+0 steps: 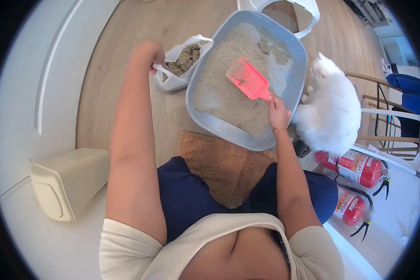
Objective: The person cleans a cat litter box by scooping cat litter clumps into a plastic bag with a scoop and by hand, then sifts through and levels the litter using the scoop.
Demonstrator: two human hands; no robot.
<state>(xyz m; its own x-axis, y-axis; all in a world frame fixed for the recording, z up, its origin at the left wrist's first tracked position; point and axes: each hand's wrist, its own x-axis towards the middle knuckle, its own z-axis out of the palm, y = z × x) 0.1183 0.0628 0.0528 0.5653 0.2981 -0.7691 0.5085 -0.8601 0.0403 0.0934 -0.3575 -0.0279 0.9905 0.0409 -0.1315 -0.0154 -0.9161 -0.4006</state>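
Note:
A grey litter box (196, 106) holds sandy litter, spread unevenly, with the bottom showing in places. My right hand (278, 111) grips the handle of a pink slotted scoop (250, 80) just over the litter. Some litter bits lie on the scoop. To the left of the box, my left hand (155, 55) is closed on the rim of a white plastic bag (171, 84). Brown-grey clumps (185, 59) fill the bag's open top. A white cat (333, 107) sits against the right side of the box.
A brown mat (219, 168) lies between my knees and the box. At the left stands a cream bin (72, 182). Two red fire extinguishers (354, 167) lie at the lower right. A white frame (308, 16) is behind the box, and chairs (382, 112) stand at the right.

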